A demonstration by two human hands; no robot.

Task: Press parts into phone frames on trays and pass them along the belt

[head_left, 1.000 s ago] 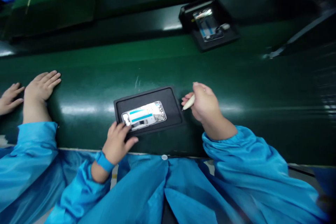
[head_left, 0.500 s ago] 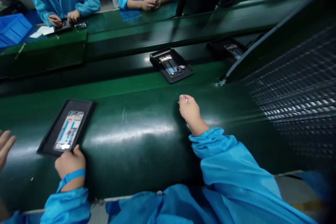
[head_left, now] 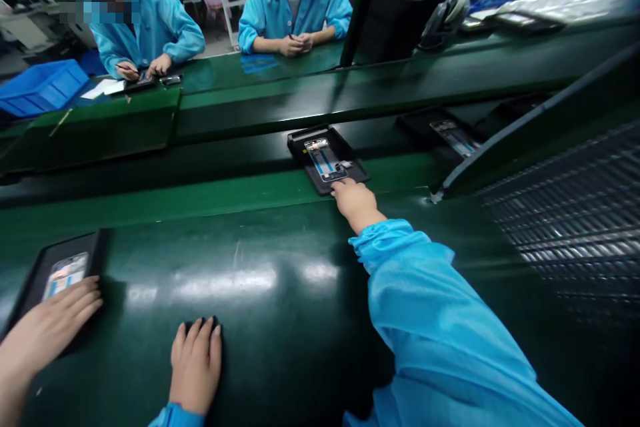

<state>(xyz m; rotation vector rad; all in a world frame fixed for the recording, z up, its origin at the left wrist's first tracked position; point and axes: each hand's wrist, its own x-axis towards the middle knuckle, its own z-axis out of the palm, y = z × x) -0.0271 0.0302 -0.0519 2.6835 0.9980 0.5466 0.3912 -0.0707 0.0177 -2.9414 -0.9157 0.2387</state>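
Note:
My right hand [head_left: 357, 203] reaches forward, its fingers closed at the near edge of a black tray [head_left: 345, 148]. In that tray lies an opened phone [head_left: 324, 161] with blue strips and a small loose-looking part at its lower end; the thumb's grip is partly hidden. My left hand [head_left: 196, 363] rests palm down on the green work surface [head_left: 280, 320], fingers stretched out and holding nothing. At the far left, another person's hand [head_left: 55, 323] lies over a second black tray [head_left: 37, 273] holding another opened phone [head_left: 67, 270].
A third black tray [head_left: 420, 130] with a phone stands behind a slanted panel edge [head_left: 495, 137]. Dark ribbed mesh [head_left: 590, 213] fills the right side. Across the line, people in blue sit by a blue bin [head_left: 45, 90] and a black post [head_left: 363, 7].
My right hand has moved forward to the middle tray. My left hand has let go of the left tray, which has shifted left under the other person's hand. The view has tilted up.

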